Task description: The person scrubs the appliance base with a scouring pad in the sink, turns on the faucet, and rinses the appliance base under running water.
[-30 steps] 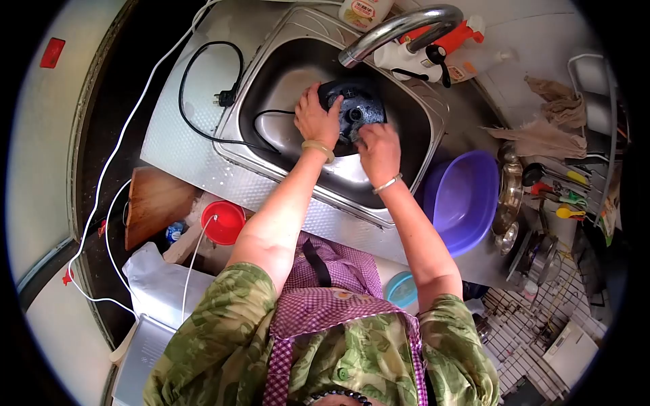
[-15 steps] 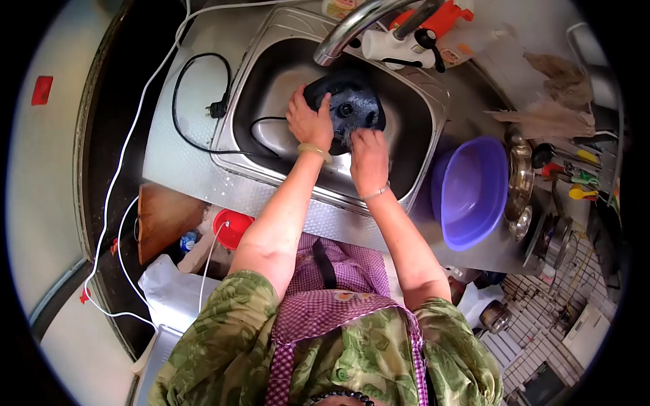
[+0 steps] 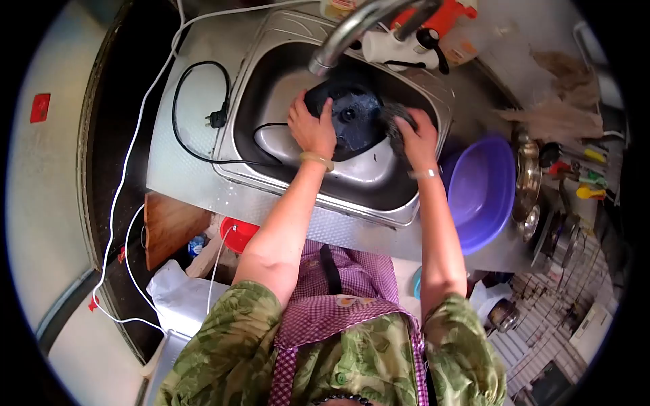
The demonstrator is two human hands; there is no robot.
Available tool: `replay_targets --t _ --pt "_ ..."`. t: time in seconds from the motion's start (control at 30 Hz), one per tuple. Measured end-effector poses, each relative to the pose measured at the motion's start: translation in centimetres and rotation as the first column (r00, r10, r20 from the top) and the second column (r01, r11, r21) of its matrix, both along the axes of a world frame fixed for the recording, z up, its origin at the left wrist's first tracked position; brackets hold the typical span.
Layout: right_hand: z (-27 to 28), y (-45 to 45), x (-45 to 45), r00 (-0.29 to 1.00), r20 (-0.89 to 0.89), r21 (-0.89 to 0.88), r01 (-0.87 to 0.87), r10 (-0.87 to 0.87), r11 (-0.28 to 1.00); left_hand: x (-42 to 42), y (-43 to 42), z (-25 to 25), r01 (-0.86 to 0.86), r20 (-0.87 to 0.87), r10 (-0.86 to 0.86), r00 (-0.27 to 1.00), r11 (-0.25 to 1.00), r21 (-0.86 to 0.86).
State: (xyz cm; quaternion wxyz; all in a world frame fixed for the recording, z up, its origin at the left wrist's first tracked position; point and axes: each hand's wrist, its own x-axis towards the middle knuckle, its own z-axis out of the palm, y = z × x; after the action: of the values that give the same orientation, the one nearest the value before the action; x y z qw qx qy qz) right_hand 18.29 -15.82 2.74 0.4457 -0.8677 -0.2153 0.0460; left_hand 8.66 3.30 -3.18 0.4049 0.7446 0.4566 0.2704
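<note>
A dark, wet appliance (image 3: pixel 353 116) with a round hub at its centre lies tilted in the metal sink (image 3: pixel 277 143). My left hand (image 3: pixel 312 126) grips its left edge, with the thumb over the rim. At its right side, my right hand (image 3: pixel 417 139) is closed on a dark grey scouring pad (image 3: pixel 395 122), slightly blurred. A black cord (image 3: pixel 177 111) runs from the sink over the left counter, where its plug (image 3: pixel 217 118) lies. The faucet (image 3: pixel 345 34) arches above the appliance.
A purple basin (image 3: pixel 479 193) stands right of the sink, beside metal bowls (image 3: pixel 528 179). Bottles and a white pump head (image 3: pixel 399 49) are behind the sink. A red bucket (image 3: pixel 238 235) sits below the counter's front edge. A white cable (image 3: pixel 139 122) hangs at the left.
My right hand has moved from the appliance's lower front to its right side with the pad. My left hand keeps its hold on the left edge. The view has shifted slightly.
</note>
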Motion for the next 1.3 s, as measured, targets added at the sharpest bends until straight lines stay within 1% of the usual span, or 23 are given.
replay_targets --t 0.07,0.1,0.13,0.17,0.2,0.23,0.3,0.37,0.47,0.5,0.53,0.6,0.67,0.7,0.8,0.83,0.93,0.97,1.07,1.1,1.2,1.23,1.3 --pt "3.5 0.8 -1.1 0.988 0.143 -0.049 0.07 -0.063 0.996 -0.7 -0.5 0.1 0.012 0.002 -0.012 1.0 1.0 -0.014" --pt "5.0 2.1 -1.2 0.99 0.137 -0.085 -0.006 0.017 0.996 -0.7 -0.5 0.1 0.012 0.002 -0.012 1.0 1.0 -0.024" --pt "5.8 3.7 -1.4 0.99 0.078 -0.131 -0.104 0.115 0.986 -0.7 -0.7 0.0 0.011 -0.003 -0.011 1.0 1.0 -0.022" --pt "5.4 5.0 -2.0 0.967 0.114 -0.281 -0.187 0.226 0.941 -0.7 -0.8 -0.1 0.006 -0.007 -0.007 1.0 1.0 -0.017" --pt "4.6 6.2 -2.6 0.93 0.132 -0.425 -0.261 0.344 0.867 -0.6 -0.7 0.0 -0.005 -0.01 0.005 1.0 1.0 -0.009" --pt "3.2 6.9 -3.5 0.884 0.219 -0.556 -0.235 0.413 0.797 -0.5 -0.3 0.3 -0.008 -0.012 0.008 1.0 1.0 -0.02" --pt "2.5 6.9 -3.0 0.931 0.194 -0.557 -0.154 0.308 0.816 -0.7 -0.7 0.8 -0.003 -0.027 0.001 1.0 0.998 -0.058" --pt "1.7 7.6 -1.2 0.965 0.191 -0.547 -0.048 0.181 0.836 -0.5 -1.5 1.0 -0.012 -0.02 0.011 1.0 1.0 -0.021" --pt "0.7 7.6 1.3 0.984 0.171 -0.4 0.108 -0.041 0.91 -0.9 -2.2 1.0 -0.034 -0.04 0.034 0.999 0.999 -0.017" --pt "0.6 7.2 1.2 0.984 0.168 -0.355 0.001 0.063 0.935 -0.6 -2.0 1.1 -0.046 -0.04 0.046 0.998 0.999 -0.016" --pt "1.3 7.0 0.4 0.95 0.155 -0.421 -0.184 0.27 0.888 -0.1 -1.3 1.2 -0.047 -0.027 0.047 0.999 0.999 -0.022" --pt "0.8 6.9 -0.1 0.899 0.286 -0.425 -0.192 0.333 0.885 -0.8 -1.4 1.0 -0.052 -0.034 0.05 0.998 0.997 -0.055" --pt "-0.5 7.1 2.4 0.97 0.211 -0.415 -0.021 0.118 0.91 -0.6 -2.2 1.4 -0.073 -0.031 0.072 0.997 0.997 -0.037" --pt "-0.2 7.5 3.2 0.985 0.173 -0.356 0.066 -0.003 0.932 -0.5 -2.5 1.6 -0.079 -0.028 0.078 0.997 0.997 -0.024" --pt "1.1 7.5 1.8 0.979 0.16 -0.383 -0.057 0.128 0.922 -0.5 -2.7 1.4 -0.11 -0.029 0.11 0.993 0.994 0.011" --pt "2.2 7.7 0.6 0.963 0.154 -0.436 -0.134 0.22 0.89 -0.5 -2.5 1.2 -0.117 -0.023 0.118 0.993 0.993 0.008" --pt "1.0 9.0 -0.2 0.936 0.231 -0.452 -0.138 0.265 0.881 -0.6 -2.7 1.3 -0.118 -0.033 0.118 0.992 0.993 -0.005" --pt "0.7 9.9 -0.2 0.933 0.267 -0.476 -0.091 0.243 0.875 -0.8 -2.8 1.1 -0.13 -0.031 0.13 0.991 0.992 0.003" --pt "1.1 11.6 -0.8 0.916 0.293 -0.498 -0.097 0.273 0.862 -0.3 -3.0 0.8 -0.172 -0.018 0.172 0.985 0.985 0.006" --pt "1.1 11.1 -0.4 0.893 0.301 -0.471 -0.165 0.334 0.866 -0.4 -3.1 1.0 -0.183 -0.028 0.183 0.983 0.983 -0.004" --pt "2.4 8.9 1.4 0.88 0.236 -0.722 -0.124 0.411 0.68 -0.5 -3.5 1.9 -0.175 -0.057 0.174 0.983 0.985 -0.005" --pt "2.0 8.2 2.6 0.933 0.185 -0.678 -0.106 0.309 0.727 -0.3 -3.6 2.2 -0.177 -0.058 0.176 0.983 0.984 -0.006" --pt "1.1 8.4 2.4 0.916 0.156 -0.546 -0.233 0.37 0.805 -0.1 -3.7 1.9 -0.193 -0.037 0.193 0.98 0.981 0.0"
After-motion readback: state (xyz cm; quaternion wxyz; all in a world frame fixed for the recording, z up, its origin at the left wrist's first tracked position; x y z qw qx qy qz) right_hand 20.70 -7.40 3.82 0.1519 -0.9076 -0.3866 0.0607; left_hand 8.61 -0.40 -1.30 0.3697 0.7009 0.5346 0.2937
